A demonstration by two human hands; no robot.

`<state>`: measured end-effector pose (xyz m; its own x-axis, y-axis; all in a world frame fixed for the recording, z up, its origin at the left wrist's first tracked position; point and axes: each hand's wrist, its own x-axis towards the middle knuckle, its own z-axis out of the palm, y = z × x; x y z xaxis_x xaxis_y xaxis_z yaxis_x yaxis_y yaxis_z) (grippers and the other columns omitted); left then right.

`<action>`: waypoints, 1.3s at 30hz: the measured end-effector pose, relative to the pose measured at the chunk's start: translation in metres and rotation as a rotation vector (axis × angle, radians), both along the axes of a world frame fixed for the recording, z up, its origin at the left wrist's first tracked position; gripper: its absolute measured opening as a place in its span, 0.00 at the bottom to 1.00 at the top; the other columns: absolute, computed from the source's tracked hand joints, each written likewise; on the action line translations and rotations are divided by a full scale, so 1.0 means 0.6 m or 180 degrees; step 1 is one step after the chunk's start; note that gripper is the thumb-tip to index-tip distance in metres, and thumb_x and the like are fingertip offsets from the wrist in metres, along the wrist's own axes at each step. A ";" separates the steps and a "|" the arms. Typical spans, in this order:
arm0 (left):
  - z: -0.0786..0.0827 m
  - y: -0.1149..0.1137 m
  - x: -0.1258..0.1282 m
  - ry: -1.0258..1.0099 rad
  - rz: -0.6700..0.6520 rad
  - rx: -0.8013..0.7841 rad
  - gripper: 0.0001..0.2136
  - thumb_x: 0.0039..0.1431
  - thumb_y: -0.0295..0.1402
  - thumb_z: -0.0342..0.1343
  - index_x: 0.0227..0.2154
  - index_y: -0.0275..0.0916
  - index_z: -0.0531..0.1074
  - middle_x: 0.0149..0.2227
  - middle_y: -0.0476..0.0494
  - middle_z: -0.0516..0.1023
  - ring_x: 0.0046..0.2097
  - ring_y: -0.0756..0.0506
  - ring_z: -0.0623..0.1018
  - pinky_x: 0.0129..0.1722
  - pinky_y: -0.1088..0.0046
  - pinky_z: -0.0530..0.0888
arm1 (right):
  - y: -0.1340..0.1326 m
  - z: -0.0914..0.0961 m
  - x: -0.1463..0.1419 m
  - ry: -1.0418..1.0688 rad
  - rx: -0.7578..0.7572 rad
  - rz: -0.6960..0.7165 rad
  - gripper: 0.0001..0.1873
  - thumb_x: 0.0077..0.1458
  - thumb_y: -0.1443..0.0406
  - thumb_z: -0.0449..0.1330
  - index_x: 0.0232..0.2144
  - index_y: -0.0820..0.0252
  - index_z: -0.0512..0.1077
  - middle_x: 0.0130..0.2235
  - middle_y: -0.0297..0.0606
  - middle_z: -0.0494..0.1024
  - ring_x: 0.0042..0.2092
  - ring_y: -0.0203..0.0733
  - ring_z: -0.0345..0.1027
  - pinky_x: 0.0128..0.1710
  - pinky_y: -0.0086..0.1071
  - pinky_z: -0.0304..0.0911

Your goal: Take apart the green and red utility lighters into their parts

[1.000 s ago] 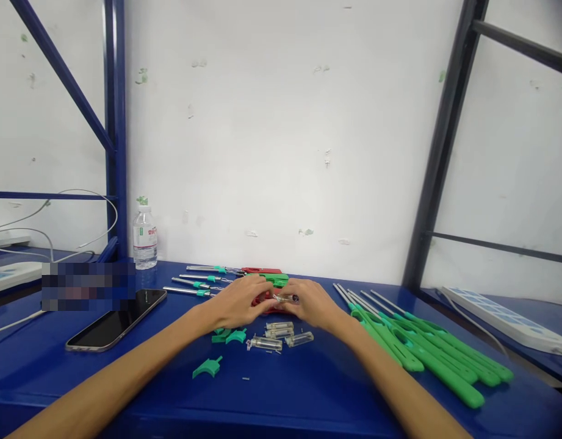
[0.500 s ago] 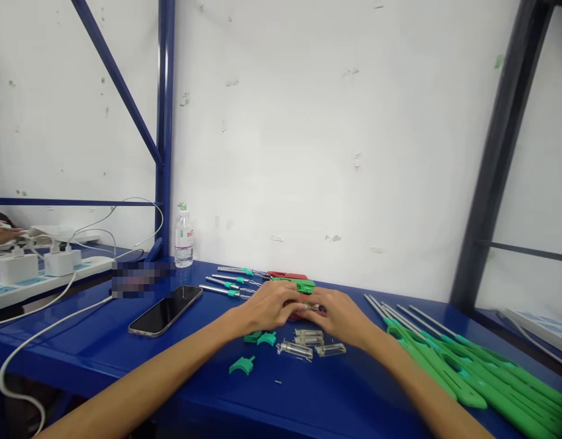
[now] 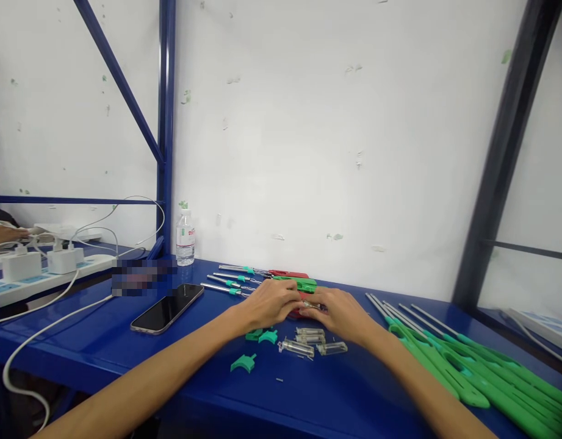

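Observation:
Close together over the table, my left hand [image 3: 276, 300] and my right hand [image 3: 336, 310] meet at a red lighter handle [image 3: 295, 312], mostly covered by fingers. My left hand's fingers are closed on the handle; their tips are partly hidden. Between thumb and fingers, my right hand pinches a small clear part [image 3: 312, 305] at the handle's right side. Just below lie several clear fuel tanks [image 3: 297, 348] and teal trigger pieces [image 3: 243, 363]. Behind my hands are a green lighter handle [image 3: 303, 285] and another red one [image 3: 287, 274], beside metal lighter tubes [image 3: 221, 289] with wires.
Several green long-neck lighters [image 3: 473, 372] lie at the right. On the left are a phone [image 3: 168, 308], a water bottle [image 3: 185, 239] and a power strip [image 3: 100, 263] with chargers and white cables. Another person's hand [image 3: 6, 233] shows at the far left. Blue posts [image 3: 166, 122] frame the white wall.
The view has shifted slightly. My fingers have moved a little around the red handle and the small clear part; the loose pieces lie as before.

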<state>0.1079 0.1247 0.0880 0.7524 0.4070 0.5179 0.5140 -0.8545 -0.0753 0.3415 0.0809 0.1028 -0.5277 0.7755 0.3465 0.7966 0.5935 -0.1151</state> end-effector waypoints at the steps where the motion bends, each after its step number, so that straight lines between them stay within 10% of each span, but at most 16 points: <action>1: 0.000 0.000 0.000 0.0011 0.0011 0.0005 0.08 0.75 0.37 0.61 0.46 0.37 0.78 0.43 0.46 0.82 0.40 0.47 0.82 0.42 0.65 0.83 | -0.001 0.001 0.000 -0.0009 -0.0020 0.0006 0.17 0.74 0.51 0.59 0.51 0.45 0.86 0.45 0.40 0.87 0.46 0.51 0.80 0.44 0.34 0.65; 22: 0.000 0.004 -0.018 0.0356 0.0177 -0.0224 0.08 0.74 0.36 0.62 0.44 0.37 0.78 0.43 0.46 0.82 0.42 0.46 0.82 0.44 0.64 0.83 | 0.001 0.033 0.069 -0.0192 -0.0930 -0.0607 0.13 0.59 0.54 0.71 0.29 0.56 0.84 0.24 0.33 0.82 0.29 0.42 0.75 0.31 0.32 0.59; 33: 0.003 -0.008 -0.019 0.0227 0.0074 -0.0114 0.10 0.74 0.33 0.59 0.34 0.37 0.76 0.36 0.49 0.77 0.38 0.47 0.77 0.41 0.67 0.77 | -0.003 0.043 0.076 -0.0443 -0.0928 -0.1045 0.16 0.60 0.47 0.72 0.35 0.51 0.88 0.35 0.36 0.88 0.38 0.47 0.81 0.36 0.33 0.64; 39: 0.002 -0.006 -0.019 0.0137 0.0023 -0.0082 0.11 0.73 0.32 0.57 0.33 0.37 0.76 0.34 0.48 0.75 0.35 0.47 0.74 0.36 0.69 0.71 | 0.001 0.054 0.116 -0.0665 -0.0661 -0.2436 0.18 0.72 0.53 0.64 0.51 0.61 0.82 0.53 0.50 0.84 0.55 0.55 0.79 0.55 0.47 0.72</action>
<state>0.0964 0.1210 0.0893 0.7707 0.4252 0.4745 0.5169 -0.8527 -0.0755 0.4110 0.0818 0.1353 0.1358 0.9847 0.1093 0.9896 -0.1401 0.0327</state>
